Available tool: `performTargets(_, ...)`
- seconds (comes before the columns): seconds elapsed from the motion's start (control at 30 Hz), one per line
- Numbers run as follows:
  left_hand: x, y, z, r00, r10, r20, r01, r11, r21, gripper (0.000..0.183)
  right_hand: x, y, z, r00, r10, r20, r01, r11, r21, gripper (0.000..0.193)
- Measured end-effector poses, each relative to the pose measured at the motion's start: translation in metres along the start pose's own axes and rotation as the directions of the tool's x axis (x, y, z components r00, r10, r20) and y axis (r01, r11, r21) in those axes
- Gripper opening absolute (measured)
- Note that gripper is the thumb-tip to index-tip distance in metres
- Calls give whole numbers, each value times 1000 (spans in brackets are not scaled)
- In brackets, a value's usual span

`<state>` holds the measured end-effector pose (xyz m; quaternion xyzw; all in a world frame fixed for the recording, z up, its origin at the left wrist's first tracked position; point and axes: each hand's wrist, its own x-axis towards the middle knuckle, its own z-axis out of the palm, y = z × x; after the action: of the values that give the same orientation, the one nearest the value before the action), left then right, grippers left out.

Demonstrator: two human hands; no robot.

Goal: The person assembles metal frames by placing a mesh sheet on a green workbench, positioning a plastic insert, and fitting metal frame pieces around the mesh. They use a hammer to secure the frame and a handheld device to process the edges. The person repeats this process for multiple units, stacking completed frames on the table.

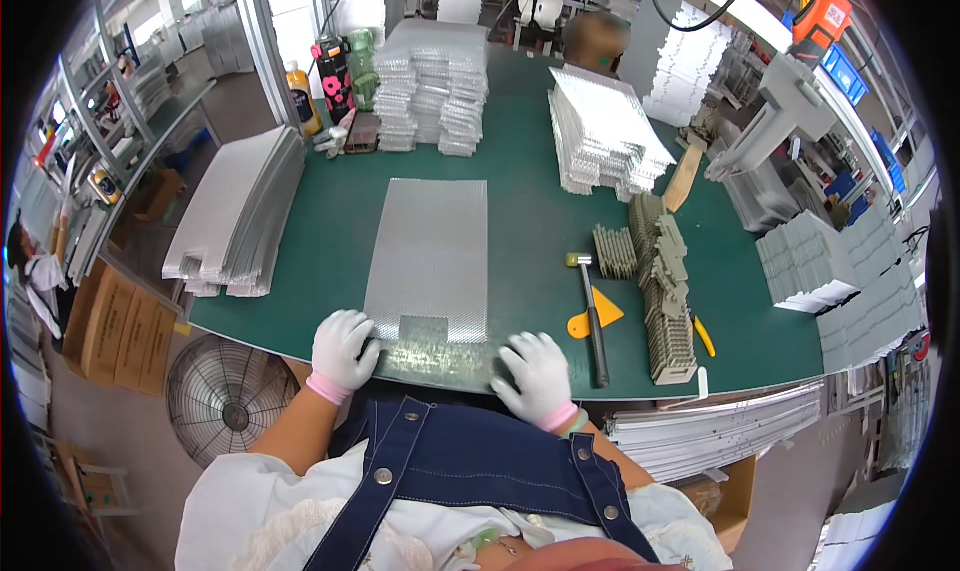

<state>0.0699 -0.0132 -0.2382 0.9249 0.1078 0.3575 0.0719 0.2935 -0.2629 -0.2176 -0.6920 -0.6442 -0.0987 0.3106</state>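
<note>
Gloved fingers are laid flat and slightly spread on the near edge of a perforated metal sheet (pixel 428 261); nothing is clasped by the left hand (pixel 342 348) or the right hand (pixel 537 373), both in white gloves with pink cuffs. The sheet lies flat at the lower centre of the frame, silvery and rectangular, finely embossed, with a smooth notched strip at its near edge. It rests on a green table (pixel 520 221) that fills the middle of the frame. A rubber-headed mallet (pixel 592 316) and a yellow scraper (pixel 594 316) are seen just right of the right hand, with grey ribbed parts (pixel 665 291) beyond them. Stacks of metal sheets (pixel 240 216) are piled at centre left, upper centre and upper right. A yellow bottle (pixel 303 96) and a black carton with pink flowers (pixel 335 79) stand at the upper left. Brown cartons (pixel 115 326) and a round fan (pixel 222 396) are seen on the floor at lower left
</note>
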Motion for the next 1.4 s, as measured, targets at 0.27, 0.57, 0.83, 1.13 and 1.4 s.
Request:
performTargets(0.27, 10, 7, -1, 999, -35, 26, 35, 999, 18, 27, -25, 23, -6, 996, 83, -43, -87, 992, -93, 46)
performTargets(0.57, 15, 9, 0, 996, -47, 77, 47, 999, 1, 29, -25, 25, -7, 1000, 10, 12, -8, 989, -146, 35)
performTargets(0.83, 25, 7, 2, 986, -61, 157, 66, 998, -21, 30, -25, 31, -4, 991, 106, 83, -89, 978, -186, 35)
performTargets(1.13, 33, 8, 9, 981, -80, 178, 84, 996, -15, 34, -23, 37, -11, 975, 116, 189, -86, 983, -161, 33)
performTargets(1.4, 20, 8, 18, 982, -84, 169, 72, 995, 73, 38, -22, 38, -11, 975, 112, 189, -75, 978, -193, 26)
